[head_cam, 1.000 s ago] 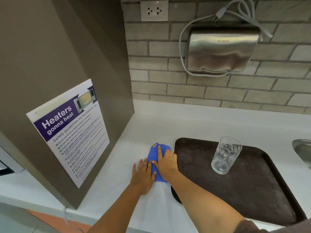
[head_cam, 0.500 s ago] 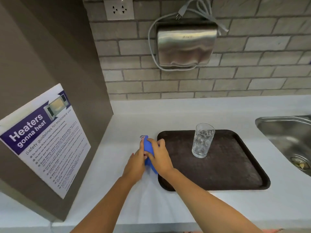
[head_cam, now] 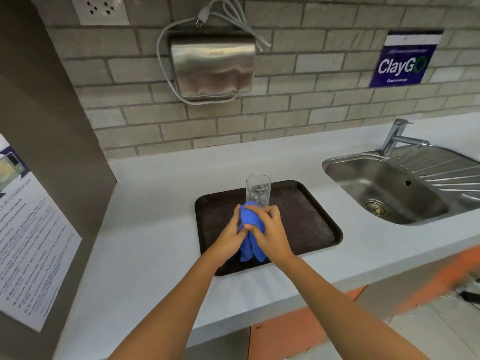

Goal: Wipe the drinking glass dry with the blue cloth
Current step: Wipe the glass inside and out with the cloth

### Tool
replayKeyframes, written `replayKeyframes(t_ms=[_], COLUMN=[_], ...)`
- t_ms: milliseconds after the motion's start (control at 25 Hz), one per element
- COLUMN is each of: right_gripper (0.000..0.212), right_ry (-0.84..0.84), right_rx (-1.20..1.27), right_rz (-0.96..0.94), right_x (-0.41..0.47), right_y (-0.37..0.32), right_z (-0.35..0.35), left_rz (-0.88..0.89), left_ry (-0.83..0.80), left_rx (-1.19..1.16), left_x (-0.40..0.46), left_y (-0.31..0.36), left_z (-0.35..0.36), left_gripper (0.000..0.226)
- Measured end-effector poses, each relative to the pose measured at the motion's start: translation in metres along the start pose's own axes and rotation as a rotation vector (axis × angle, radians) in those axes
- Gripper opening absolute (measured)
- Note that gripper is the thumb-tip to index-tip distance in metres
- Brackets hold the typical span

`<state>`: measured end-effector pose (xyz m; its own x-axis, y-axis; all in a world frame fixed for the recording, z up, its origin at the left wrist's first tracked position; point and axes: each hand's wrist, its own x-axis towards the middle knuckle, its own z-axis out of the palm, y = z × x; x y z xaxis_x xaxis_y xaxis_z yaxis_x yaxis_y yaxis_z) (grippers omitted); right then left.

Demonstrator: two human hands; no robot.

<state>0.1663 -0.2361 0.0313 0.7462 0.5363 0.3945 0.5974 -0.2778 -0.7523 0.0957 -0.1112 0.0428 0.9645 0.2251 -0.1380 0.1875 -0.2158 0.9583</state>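
Blue cloth [head_cam: 250, 229] bunched between both hands [head_cam: 253, 231].

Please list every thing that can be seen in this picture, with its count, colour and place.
drinking glass: 1, clear, upright on the tray
blue cloth: 1, blue, bunched in both hands
tray: 1, dark brown, on the counter
counter: 1, white
sink: 1, steel, right
tap: 1, steel, behind the sink
hand dryer: 1, steel, on the wall
socket: 1, white, upper left
posters: 2, left and upper right
left hand: holds the cloth
right hand: holds the cloth
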Motion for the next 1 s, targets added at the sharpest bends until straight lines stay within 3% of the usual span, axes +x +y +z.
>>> replayKeyframes(t_ms=[120,240,480,640,760,840,920,1000], right_gripper=[0.043,0.027,0.018,0.038,0.033,0.029,0.031,0.035], right_ry=[-0.009,0.028,0.076,0.053,0.074,0.063,0.032,-0.003], right_rx=[0.088,0.164,0.061,0.087,0.159,0.325,0.524,0.561], right_rz=[0.075,0.120,-0.019,0.040,0.101,0.190,0.296,0.301], right_x=[-0.002,0.000,0.011,0.018,0.017,0.017,0.019,0.025], right_y=[0.003,0.008,0.026,0.038,0.052,0.059,0.056,0.053], right_z=[-0.021,-0.032,-0.032,-0.026,-0.031,-0.032,-0.033,-0.031], left_rz=[-0.050,-0.089,-0.094,-0.105,-0.173,-0.221,-0.184,-0.117], left_ry=[-0.095,-0.146,-0.003,-0.058,0.129,0.344,0.360,0.253], left_rx=[-0.208,-0.383,-0.593,-0.832,-0.436,-0.225,-0.159,-0.154], left_x=[0.003,0.007,0.033,0.048,0.059,0.065,0.074,0.087], left_y=[0.000,0.000,0.013,0.019,0.019,0.012,0.000,-0.007], left_z=[0.013,0.018,0.029,0.035,0.031,0.024,0.019,0.016], left_gripper=[0.056,0.042,0.035,0.035,0.031,0.050,0.083,0.097])
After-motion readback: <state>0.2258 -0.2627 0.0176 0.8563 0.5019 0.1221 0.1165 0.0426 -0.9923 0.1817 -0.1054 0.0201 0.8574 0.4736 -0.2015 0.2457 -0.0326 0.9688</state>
